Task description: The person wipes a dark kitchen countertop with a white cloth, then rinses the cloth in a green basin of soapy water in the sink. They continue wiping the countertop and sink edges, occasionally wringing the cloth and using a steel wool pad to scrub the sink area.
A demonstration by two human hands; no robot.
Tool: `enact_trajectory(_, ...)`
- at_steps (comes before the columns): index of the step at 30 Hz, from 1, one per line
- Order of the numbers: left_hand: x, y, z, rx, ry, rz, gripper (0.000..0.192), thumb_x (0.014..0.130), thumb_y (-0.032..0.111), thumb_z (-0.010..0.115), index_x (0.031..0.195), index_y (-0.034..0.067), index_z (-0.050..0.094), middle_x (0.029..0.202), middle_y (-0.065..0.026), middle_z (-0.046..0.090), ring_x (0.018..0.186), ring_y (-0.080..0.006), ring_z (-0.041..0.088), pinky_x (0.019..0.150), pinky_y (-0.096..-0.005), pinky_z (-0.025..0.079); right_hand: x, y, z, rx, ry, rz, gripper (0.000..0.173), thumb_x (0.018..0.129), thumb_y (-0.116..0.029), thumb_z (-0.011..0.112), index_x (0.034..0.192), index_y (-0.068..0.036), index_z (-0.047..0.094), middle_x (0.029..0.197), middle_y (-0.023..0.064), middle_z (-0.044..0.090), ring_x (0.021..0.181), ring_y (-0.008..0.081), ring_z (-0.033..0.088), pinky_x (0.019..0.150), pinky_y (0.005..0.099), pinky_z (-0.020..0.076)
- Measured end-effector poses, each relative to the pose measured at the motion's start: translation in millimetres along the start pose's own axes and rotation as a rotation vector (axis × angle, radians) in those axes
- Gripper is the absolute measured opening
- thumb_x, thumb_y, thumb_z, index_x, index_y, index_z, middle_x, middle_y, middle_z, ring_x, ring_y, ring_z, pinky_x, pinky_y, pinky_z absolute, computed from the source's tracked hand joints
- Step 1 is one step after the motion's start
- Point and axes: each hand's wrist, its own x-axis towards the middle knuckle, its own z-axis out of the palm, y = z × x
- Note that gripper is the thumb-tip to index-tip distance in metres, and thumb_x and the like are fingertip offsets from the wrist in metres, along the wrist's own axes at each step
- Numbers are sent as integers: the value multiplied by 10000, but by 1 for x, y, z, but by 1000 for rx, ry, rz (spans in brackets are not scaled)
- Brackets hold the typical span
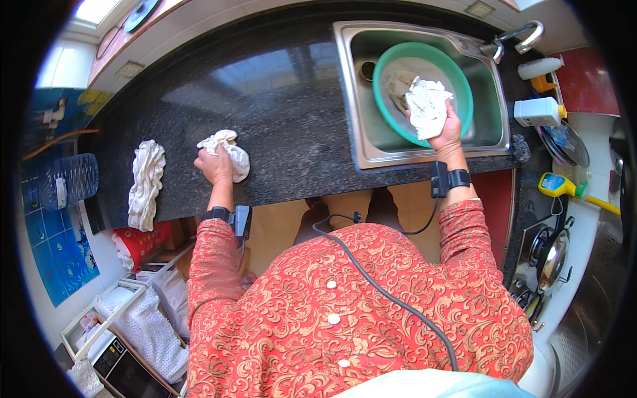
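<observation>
My left hand (215, 165) grips a crumpled white cloth (240, 163) on the black stone counter (288, 129). To its left, a wrung, twisted white cloth (146, 185) lies near the counter's front edge. Over at the sink (353, 139), my right hand (448, 130) holds a bunched white cloth (427, 107) above a green plastic basin (467, 89). The basin stands inside the steel sink, with cloudy water and a soaked greyish cloth (399, 92) in it. Part of that soaked cloth is hidden behind the one in my right hand.
A chrome faucet (517, 37) rises at the sink's back right corner. Right of the sink are a white bottle (540, 112) with a yellow cap, a dark scrubber (521, 148) and a yellow spray bottle (555, 184). A gas stove with a pan (552, 261) stands farther right.
</observation>
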Motion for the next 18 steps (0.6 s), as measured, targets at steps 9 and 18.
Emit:
enact_trajectory(9,-74,96,29,-41,-212,190,765,840,418,708,1395,-40,448,1402,-319,428,1338,-443,373,1134,-471,322,76,-107,-94,-323,10,73,571,1031,-398,406,1499,-72,379,1519,152,445,1370,354,454,1124,530,360)
enact_trajectory(18,-161,115,17,112,-530,224,1284,754,410,828,1547,-42,-75,1561,-365,-217,1501,-450,-111,1231,-413,102,176,-57,-180,-2313,-236,107,834,911,-315,597,1597,-182,142,1626,270,93,1493,465,136,1221,548,115)
